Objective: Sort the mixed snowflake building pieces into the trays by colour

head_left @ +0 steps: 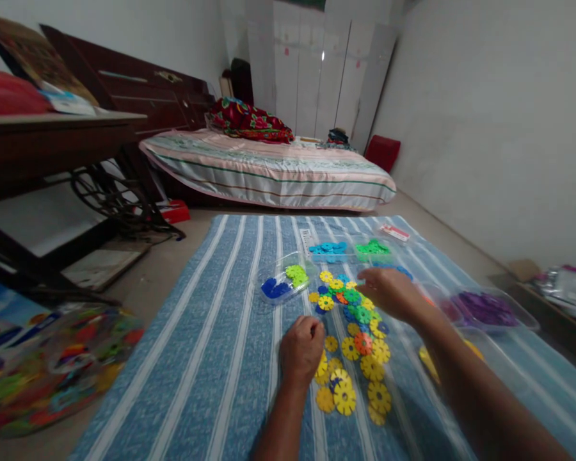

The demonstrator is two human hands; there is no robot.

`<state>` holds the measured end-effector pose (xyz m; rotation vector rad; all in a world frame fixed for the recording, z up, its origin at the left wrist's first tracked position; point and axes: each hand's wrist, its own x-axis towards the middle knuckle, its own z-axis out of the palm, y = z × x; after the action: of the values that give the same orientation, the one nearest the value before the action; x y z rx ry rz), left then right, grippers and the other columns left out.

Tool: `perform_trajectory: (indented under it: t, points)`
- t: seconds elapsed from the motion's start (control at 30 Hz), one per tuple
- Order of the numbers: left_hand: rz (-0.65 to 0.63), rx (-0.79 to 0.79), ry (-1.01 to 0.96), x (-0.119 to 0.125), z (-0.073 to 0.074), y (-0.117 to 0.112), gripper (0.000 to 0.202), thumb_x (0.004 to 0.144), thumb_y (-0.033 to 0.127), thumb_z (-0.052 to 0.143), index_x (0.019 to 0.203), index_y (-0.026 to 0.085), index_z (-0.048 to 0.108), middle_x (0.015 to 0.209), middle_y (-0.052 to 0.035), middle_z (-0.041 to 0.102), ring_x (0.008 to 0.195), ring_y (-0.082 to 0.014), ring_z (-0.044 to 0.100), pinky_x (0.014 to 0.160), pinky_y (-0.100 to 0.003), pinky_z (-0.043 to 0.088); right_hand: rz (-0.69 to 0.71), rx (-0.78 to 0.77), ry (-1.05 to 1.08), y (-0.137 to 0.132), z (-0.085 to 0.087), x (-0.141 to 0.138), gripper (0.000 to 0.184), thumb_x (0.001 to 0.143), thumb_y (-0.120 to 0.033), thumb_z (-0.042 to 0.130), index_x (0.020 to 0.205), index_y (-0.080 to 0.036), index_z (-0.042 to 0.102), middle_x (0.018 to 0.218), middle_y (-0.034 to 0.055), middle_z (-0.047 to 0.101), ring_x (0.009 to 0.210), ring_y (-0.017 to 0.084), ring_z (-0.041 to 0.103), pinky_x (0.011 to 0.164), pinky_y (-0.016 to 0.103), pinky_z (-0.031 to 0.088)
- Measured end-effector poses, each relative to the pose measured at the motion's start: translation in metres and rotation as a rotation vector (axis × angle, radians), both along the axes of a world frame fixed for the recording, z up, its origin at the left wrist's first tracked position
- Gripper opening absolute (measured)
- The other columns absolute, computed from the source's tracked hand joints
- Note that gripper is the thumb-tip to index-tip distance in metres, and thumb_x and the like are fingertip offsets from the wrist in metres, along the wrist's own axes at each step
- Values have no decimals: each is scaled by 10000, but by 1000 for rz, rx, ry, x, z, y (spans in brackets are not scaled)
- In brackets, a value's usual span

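Note:
My left hand (303, 349) rests on the striped cloth with its fingers curled in. Whatever it may hold is hidden. Just beside it lie yellow notched plastic discs (344, 397). Over the far right part of the loose pile, my right hand (388, 291) has its fingertips pinched together, and what is between them is too small to make out. A yellow disc (351, 285) lies close to those fingertips. Green discs (362, 314), an orange disc (363, 343) and dark blue ones are mixed into the pile between both hands.
Clear plastic trays hold sorted discs: dark blue and lime (296, 275), light blue (329, 250), green (373, 247), purple (484, 310) and yellow (429, 363). A bag of mixed pieces (77, 365) lies on the floor at left. Beyond stands a bed (269, 169).

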<state>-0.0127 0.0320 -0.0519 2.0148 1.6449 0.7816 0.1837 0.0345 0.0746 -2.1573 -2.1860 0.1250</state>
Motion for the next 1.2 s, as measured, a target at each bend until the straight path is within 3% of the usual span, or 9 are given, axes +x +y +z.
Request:
perform_trajectory:
  t: [0.13, 0.27, 0.43, 0.73, 1.03, 1.2]
  points:
    - [5, -2, 20, 0, 2, 1, 191, 864, 254, 513, 701, 211, 604, 780, 27, 637, 732, -103, 580, 648, -213, 338, -95, -184, -22, -39, -27, 6, 242, 873, -285, 540, 1060, -217, 678, 1045, 100, 710, 999, 231, 645, 781, 284, 433]
    - [6, -7, 33, 0, 3, 2, 202, 865, 259, 502, 697, 209, 604, 783, 25, 639, 738, -107, 578, 654, -216, 344, -181, -304, -36, -63, -52, 4, 231, 885, -247, 498, 1040, -213, 666, 1050, 108, 704, 998, 253, 651, 766, 302, 450]
    - [-4, 8, 25, 0, 4, 2, 195, 861, 258, 500, 708, 206, 609, 769, 21, 633, 721, -108, 578, 654, -215, 354, -257, -235, -45, -77, -74, 4, 290, 901, -154, 403, 1089, -186, 622, 1048, 106, 684, 980, 231, 654, 745, 284, 457]
    - [-11, 0, 22, -1, 3, 4, 182, 861, 258, 505, 731, 207, 621, 788, 18, 644, 740, -112, 592, 671, -211, 364, -299, -148, -73, -61, -82, 1, 328, 881, -65, 354, 1093, -142, 592, 1033, 131, 657, 1000, 227, 641, 734, 275, 462]
    - [-12, 18, 8, -1, 0, 3, 195, 864, 259, 502, 705, 205, 603, 765, 19, 631, 730, -112, 584, 663, -215, 356, -359, -267, -64, -32, -87, 3, 311, 893, -131, 385, 1120, -142, 598, 1043, 178, 694, 956, 289, 680, 719, 341, 504]
    - [-5, 21, 2, -1, -1, 2, 187, 862, 250, 510, 705, 209, 602, 776, 21, 635, 740, -109, 583, 668, -211, 355, -327, -326, -34, -24, -92, 12, 296, 867, -135, 430, 1048, -172, 661, 1058, 156, 707, 963, 264, 686, 712, 298, 493]
